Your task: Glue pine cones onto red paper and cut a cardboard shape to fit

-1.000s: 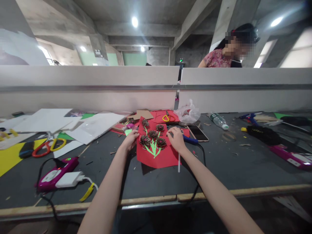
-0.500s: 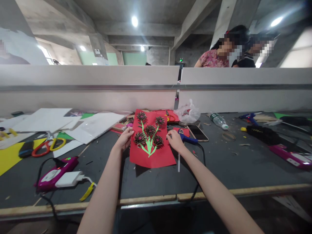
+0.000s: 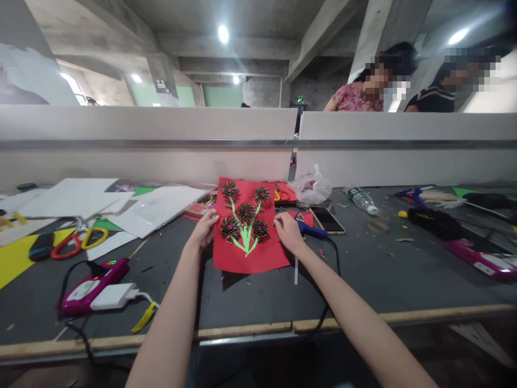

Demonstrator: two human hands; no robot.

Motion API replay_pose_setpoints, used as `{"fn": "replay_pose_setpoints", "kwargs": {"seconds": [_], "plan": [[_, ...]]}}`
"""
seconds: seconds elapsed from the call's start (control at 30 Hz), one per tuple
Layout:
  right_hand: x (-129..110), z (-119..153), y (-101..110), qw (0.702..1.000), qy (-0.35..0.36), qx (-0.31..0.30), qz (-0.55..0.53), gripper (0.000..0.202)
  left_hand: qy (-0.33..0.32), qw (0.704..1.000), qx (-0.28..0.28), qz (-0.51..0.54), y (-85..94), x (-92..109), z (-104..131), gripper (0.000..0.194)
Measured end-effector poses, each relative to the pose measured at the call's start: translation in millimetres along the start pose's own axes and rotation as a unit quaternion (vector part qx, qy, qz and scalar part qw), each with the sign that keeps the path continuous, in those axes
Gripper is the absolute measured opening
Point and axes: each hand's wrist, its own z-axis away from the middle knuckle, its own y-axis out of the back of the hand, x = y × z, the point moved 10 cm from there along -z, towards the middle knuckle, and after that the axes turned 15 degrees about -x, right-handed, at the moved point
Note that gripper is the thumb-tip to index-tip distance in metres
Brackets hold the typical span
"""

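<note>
A red paper sheet (image 3: 266, 258) is held up, tilted, above the dark table. Several dark, pointed-petal flowers (image 3: 246, 213) with pink centres are fixed on it, joined by light green paper stems (image 3: 246, 243). My left hand (image 3: 205, 229) pinches the sheet's left edge, fingers closed. At the right edge my right hand (image 3: 287, 230) grips it between thumb and fingers. Close behind my right hand a blue glue gun (image 3: 313, 230) lies on the table, its cable running toward the front edge. A white stick (image 3: 296, 271) lies below that wrist.
A phone (image 3: 329, 220), a plastic bag (image 3: 313, 186) and a bottle (image 3: 362, 200) lie behind and right. On the left are white sheets (image 3: 76, 196), scissors (image 3: 81, 241) and a purple power strip (image 3: 95, 285). A white partition (image 3: 141, 161) stands at the back; people are beyond it.
The red sheet has shifted slightly up and left and is turned a little in my hands. Beyond the partition, the person in dark clothes has moved right.
</note>
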Motion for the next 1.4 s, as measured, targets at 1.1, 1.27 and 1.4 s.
{"fn": "replay_pose_setpoints", "kwargs": {"seconds": [1.1, 1.27, 1.4], "plan": [[-10.4, 6.2, -21.9, 0.977, -0.010, -0.051, -0.208, 0.012, 0.030, 0.918, -0.187, -0.348, -123.1, -12.7, -4.3, 0.032], [-6.9, 7.7, -30.8, 0.966, -0.020, -0.061, -0.249, 0.015, 0.040, 0.927, -0.166, -0.335, -116.9, -17.9, -4.3, 0.017], [-9.1, 7.9, -31.7, 0.964, -0.018, -0.065, -0.257, 0.014, 0.027, 0.926, -0.161, -0.341, -113.5, -14.9, -6.8, 0.015]]}}
